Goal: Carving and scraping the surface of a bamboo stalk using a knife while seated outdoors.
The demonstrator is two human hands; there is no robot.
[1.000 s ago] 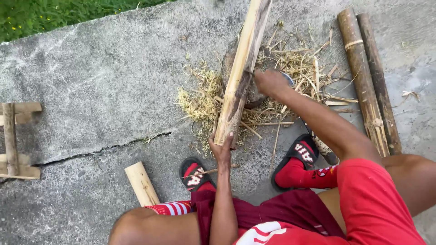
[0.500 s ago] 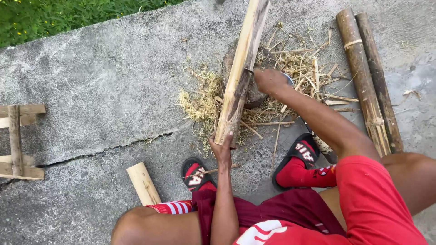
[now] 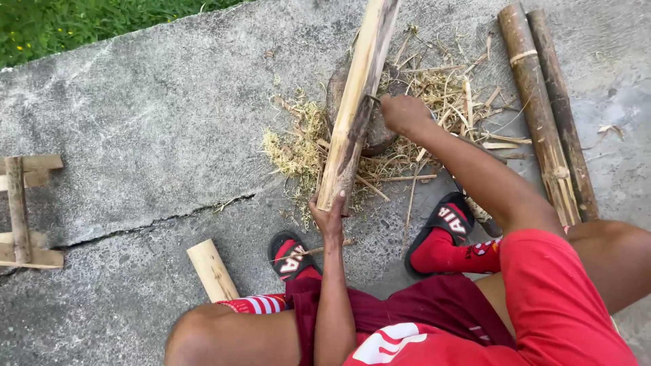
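Left hand (image 3: 329, 215) at the near end of the bamboo (image 3: 354, 108), fingers clenched around its lower tip, arm stretched straight out from the lap. Right hand (image 3: 404, 112) farther out, just right of the bamboo, arm extended at a slant, fingers closed on a thin dark tool (image 3: 372, 99) whose tip touches the bamboo's right edge; kind of tool too hidden to tell. Bamboo tilted, near end toward the body, far end running out past the top edge, resting across a round block (image 3: 380, 132).

Shavings (image 3: 298, 146) heaped around the block, spreading left and right over the concrete (image 3: 149, 135). Two long poles (image 3: 546, 108) side by side at far right, well apart from the hands. Short wood piece (image 3: 211, 270) near the left knee. Small wooden frame (image 3: 24, 210) at the left edge. Grass (image 3: 81, 24) along the far left corner. Feet in red sandals (image 3: 444, 227) beneath the arms, red shorts (image 3: 556, 298) nearest.
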